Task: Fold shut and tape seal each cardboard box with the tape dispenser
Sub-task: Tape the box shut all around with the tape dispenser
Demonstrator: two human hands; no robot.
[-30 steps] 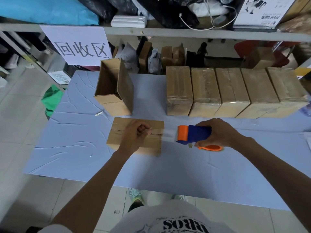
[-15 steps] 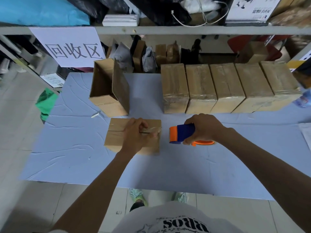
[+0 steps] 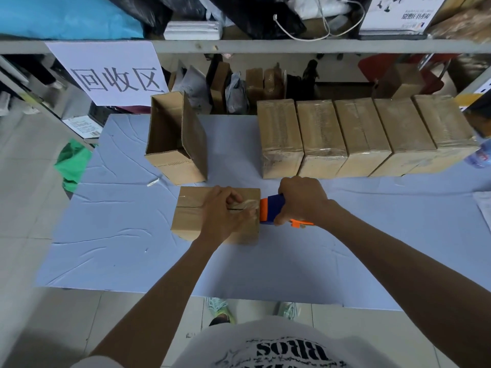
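While taped boxes (image 3: 358,136) are lining the table's (image 3: 119,235) far edge below a shelf (image 3: 239,46), the left hand (image 3: 223,216) is pinching tape (image 3: 245,205) on a box (image 3: 191,216) and the right hand (image 3: 303,200) is gripping the dispenser (image 3: 271,208).

White T-shirt (image 3: 279,331), black printed lettering (image 3: 289,350), pale green sneakers (image 3: 219,308)

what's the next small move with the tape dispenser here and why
Probably tip the tape dispenser down over the right edge of the cardboard box and tear the tape strip. The right hand grips it right at that edge, and the left hand holds the strip on the top seam, so the top run looks done.
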